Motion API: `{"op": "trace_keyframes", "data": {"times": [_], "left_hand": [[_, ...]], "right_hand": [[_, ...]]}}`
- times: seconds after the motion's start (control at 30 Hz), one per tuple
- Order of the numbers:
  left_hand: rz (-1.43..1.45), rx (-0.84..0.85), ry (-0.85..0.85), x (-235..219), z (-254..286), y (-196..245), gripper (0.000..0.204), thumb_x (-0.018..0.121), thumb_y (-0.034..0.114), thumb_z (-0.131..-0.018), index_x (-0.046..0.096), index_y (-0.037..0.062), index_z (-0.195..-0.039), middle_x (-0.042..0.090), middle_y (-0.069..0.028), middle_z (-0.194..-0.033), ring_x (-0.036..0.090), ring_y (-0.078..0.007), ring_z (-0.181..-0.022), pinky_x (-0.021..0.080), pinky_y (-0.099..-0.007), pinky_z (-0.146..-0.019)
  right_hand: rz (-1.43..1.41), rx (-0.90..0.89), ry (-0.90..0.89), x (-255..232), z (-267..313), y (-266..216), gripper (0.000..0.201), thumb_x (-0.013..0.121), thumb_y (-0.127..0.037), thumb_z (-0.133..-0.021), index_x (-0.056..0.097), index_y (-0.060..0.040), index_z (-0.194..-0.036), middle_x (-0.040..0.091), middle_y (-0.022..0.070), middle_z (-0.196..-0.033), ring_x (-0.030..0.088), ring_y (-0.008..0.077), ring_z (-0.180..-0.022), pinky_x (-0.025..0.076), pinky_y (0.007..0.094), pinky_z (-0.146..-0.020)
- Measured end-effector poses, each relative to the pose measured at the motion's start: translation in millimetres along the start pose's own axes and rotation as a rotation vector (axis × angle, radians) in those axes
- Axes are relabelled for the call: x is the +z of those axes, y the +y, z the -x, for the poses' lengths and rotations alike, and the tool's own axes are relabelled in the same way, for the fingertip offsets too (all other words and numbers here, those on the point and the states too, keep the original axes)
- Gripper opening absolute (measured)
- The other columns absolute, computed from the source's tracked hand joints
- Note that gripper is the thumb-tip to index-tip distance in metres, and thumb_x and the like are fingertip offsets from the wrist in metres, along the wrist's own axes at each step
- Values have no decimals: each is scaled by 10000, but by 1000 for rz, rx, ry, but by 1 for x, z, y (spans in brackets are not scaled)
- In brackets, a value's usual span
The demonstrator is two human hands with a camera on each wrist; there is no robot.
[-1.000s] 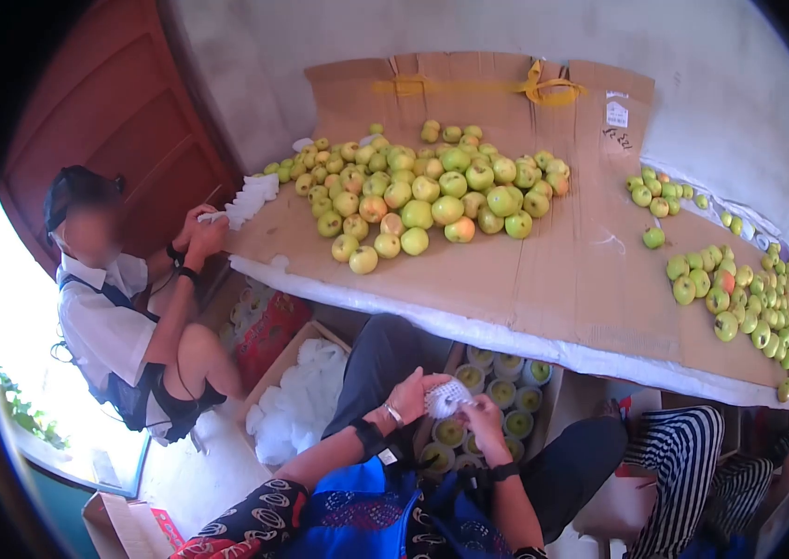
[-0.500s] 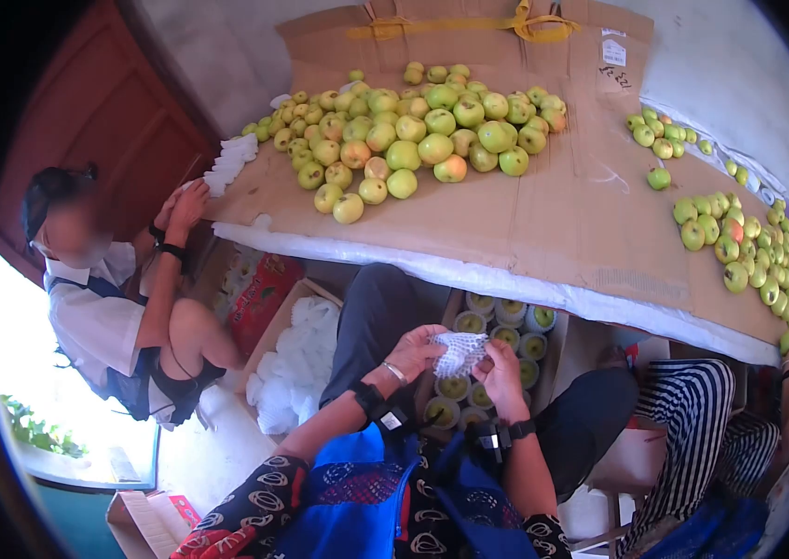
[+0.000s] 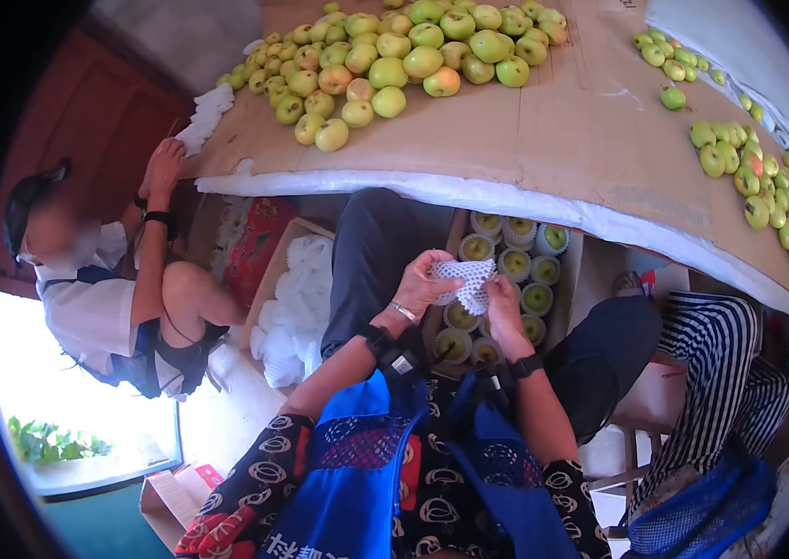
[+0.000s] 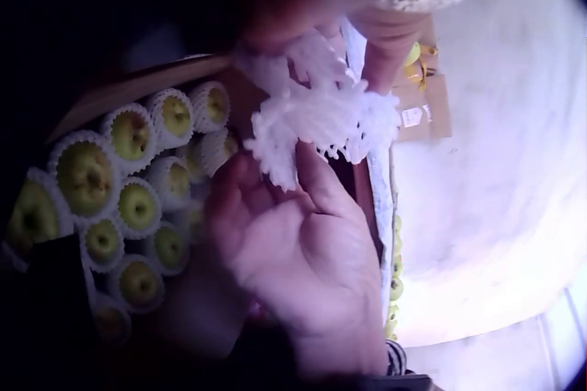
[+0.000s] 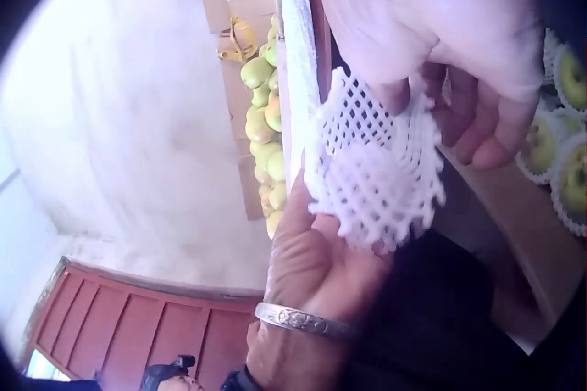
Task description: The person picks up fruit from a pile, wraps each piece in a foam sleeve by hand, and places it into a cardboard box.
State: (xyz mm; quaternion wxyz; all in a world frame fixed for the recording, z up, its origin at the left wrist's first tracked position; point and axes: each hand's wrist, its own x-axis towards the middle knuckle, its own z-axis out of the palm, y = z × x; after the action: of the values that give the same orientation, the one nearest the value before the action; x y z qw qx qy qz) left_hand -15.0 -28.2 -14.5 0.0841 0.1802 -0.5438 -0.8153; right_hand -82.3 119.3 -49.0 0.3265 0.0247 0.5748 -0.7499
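A white foam net (image 3: 465,278) is held between both hands over the lap, just above a box of net-wrapped apples. The left hand (image 3: 420,282), with a silver bangle, pinches its left side, and the right hand (image 3: 504,306) pinches the right edge. In the right wrist view the net (image 5: 376,175) hangs spread, no fruit showing through its mesh; the left hand (image 5: 316,267) supports it from below, the right hand (image 5: 440,33) gripping its upper part. In the left wrist view the right hand's thumb and fingers (image 4: 316,171) touch the net (image 4: 312,120).
Loose green apples (image 3: 390,72) lie on a cardboard-covered table (image 3: 543,149). Beneath its edge stand the box of wrapped apples (image 3: 564,279) and a box of white nets (image 3: 296,307). A seated person (image 3: 101,289) is at left; someone in striped trousers (image 3: 706,391) at right.
The head view has tilted downward, so the table sits higher in the picture. The net, bunched up a second ago, is spread wider between the two hands.
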Motion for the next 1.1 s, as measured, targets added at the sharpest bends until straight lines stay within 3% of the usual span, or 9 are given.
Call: {"op": "trace_keyframes", "data": {"times": [0.13,0.3,0.4,0.47,0.5,0.6,0.8,1.03,1.1], "left_hand": [[-56,-56,-42,2,2,1,404,728,-40,-666,526,42,-1006,595,-44,-935,586,-117,-842,487,-268,-772],[132,-78,-5,-4,-2,-1,289,637,-39,-758,531,46,-1013,594,-43,-940,581,-115,-836,487,-272,-770],[103,-13,0,-1,-3,-5,312,588,-40,-793,494,46,-1077,589,-47,-951,574,-115,-851,486,-273,-770],[-9,113,27,-1,-4,-7,529,610,-53,-766,389,71,-1230,584,-57,-957,565,-114,-880,487,-273,-762],[-12,113,29,1,-2,-3,529,610,-53,-766,389,71,-1230,584,-57,-957,565,-114,-880,487,-273,-762],[-111,98,22,14,6,8,744,634,-68,-735,248,115,-1344,584,-67,-954,565,-113,-882,485,-263,-753],[-357,134,-17,12,6,6,845,659,-72,-705,194,127,-1381,586,-69,-942,566,-112,-862,476,-245,-748],[-633,163,-64,6,5,-2,439,651,-12,-743,464,55,-1135,607,-29,-867,557,-70,-802,464,-226,-706],[-681,180,-82,2,3,-11,328,643,9,-762,505,44,-1057,610,-22,-858,554,-62,-793,462,-222,-704]], "right_hand": [[-131,68,63,1,-5,3,68,439,-77,-868,505,-90,-861,539,3,-688,507,67,-516,358,209,-365],[-239,236,-157,-26,-18,-5,93,508,-179,-882,519,-99,-927,566,-4,-768,552,96,-590,400,217,-435],[44,220,79,-21,-13,-8,259,547,-326,-868,512,-126,-1028,570,11,-905,569,122,-738,453,282,-570],[-193,172,182,-14,-13,-10,452,557,-415,-833,475,-124,-1169,561,23,-978,568,126,-803,463,258,-530],[-155,147,110,-12,-5,-23,546,546,-471,-826,419,-121,-1225,523,42,-1077,563,143,-853,478,276,-608],[-94,151,-75,-6,3,-31,589,578,-461,-811,408,-85,-1231,523,57,-1090,555,144,-871,467,291,-695],[-112,54,17,0,-12,13,434,569,-340,-852,525,27,-1079,583,62,-941,556,115,-820,449,252,-685],[-127,192,49,-2,-14,22,295,542,-260,-867,574,33,-886,589,58,-791,536,124,-697,421,281,-620],[-52,75,94,-2,-17,32,285,542,-254,-865,558,30,-851,584,71,-764,520,127,-683,416,287,-614]]}}
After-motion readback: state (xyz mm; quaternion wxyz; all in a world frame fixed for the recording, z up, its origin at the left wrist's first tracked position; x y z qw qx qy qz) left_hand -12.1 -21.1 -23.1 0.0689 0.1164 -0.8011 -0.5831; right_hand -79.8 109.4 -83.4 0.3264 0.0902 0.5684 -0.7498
